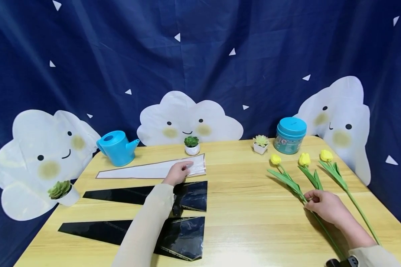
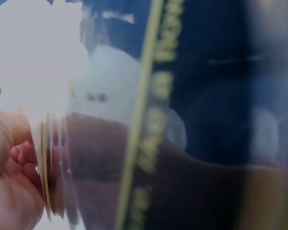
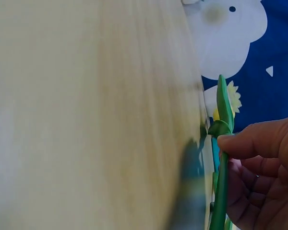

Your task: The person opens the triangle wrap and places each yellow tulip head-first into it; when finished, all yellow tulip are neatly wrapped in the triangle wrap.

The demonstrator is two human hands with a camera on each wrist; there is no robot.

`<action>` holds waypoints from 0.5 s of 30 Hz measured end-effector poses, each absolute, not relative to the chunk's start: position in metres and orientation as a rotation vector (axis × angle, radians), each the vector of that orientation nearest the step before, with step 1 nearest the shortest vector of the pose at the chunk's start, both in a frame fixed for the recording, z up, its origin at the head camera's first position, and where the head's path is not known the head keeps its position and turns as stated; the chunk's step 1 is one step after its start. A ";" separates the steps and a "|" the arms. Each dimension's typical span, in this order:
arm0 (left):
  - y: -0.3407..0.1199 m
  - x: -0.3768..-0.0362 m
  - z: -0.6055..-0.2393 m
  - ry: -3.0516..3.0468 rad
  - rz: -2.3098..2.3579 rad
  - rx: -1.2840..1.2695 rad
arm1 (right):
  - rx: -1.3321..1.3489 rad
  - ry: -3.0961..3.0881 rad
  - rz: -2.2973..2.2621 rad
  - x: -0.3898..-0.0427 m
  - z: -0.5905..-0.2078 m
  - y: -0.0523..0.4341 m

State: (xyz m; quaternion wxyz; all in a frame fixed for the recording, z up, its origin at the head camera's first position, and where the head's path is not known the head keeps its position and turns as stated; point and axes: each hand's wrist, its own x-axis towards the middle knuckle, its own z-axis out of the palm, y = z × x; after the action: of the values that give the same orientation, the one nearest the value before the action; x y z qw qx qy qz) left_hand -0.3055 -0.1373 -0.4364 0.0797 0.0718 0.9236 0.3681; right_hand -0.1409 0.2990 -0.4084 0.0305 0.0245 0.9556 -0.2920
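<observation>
My left hand [image 1: 178,173] pinches the wide right end of a white flower-wrapping sleeve [image 1: 147,169], which has a clear film edge. Its thumb and curled fingers [image 2: 24,158] show at the sleeve's edge in the left wrist view. My right hand [image 1: 325,207] pinches the green stem of the leftmost yellow tulip [image 1: 275,159] between thumb and fingers; the right wrist view shows the stem [image 3: 221,191] just below a leaf. Two more tulips, a middle one [image 1: 304,159] and a right one [image 1: 326,155], lie alongside. The middle stem is partly hidden by my hand.
Two black sleeves [image 1: 97,227] lie nearer me, partly under my left arm. A blue watering can [image 1: 120,149], a teal lidded tub [image 1: 290,135] and small potted succulents [image 1: 192,146] stand along the table's back. Another potted succulent [image 1: 68,196] sits at the left edge.
</observation>
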 end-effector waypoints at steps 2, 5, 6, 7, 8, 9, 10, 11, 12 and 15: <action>-0.138 -0.306 -0.437 2.752 1.111 0.203 | 0.075 2.942 -0.921 -0.142 -0.407 0.297; -0.138 -0.306 -0.438 2.739 1.128 0.187 | 0.059 2.942 -0.954 -0.143 -0.403 0.294; -0.138 -0.307 -0.438 2.740 1.131 0.186 | 0.052 2.947 -0.963 -0.144 -0.402 0.292; -0.139 -0.307 -0.438 2.739 1.139 0.186 | 0.046 2.951 -0.976 -0.144 -0.401 0.291; -0.139 -0.307 -0.439 2.741 1.144 0.182 | 0.038 2.961 -0.988 -0.145 -0.399 0.289; -0.139 -0.307 -0.439 2.737 1.157 0.176 | 0.029 2.968 -1.005 -0.145 -0.398 0.287; -0.139 -0.307 -0.439 2.729 1.172 0.168 | 0.021 2.977 -1.022 -0.146 -0.397 0.286; -0.140 -0.307 -0.439 2.731 1.178 0.166 | 0.011 2.985 -1.040 -0.146 -0.395 0.285; -0.140 -0.307 -0.439 2.726 1.190 0.159 | 0.004 2.992 -1.057 -0.147 -0.394 0.283; -0.140 -0.307 -0.439 2.709 1.228 0.137 | -0.008 2.996 -1.134 -0.150 -0.390 0.279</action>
State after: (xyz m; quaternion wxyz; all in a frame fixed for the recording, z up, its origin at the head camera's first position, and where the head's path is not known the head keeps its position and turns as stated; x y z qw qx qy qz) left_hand -0.3073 -0.1396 -0.4392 0.0821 0.0459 0.9067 0.4111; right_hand -0.1499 0.2787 -0.3898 -0.0310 -0.0025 0.9349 -0.3537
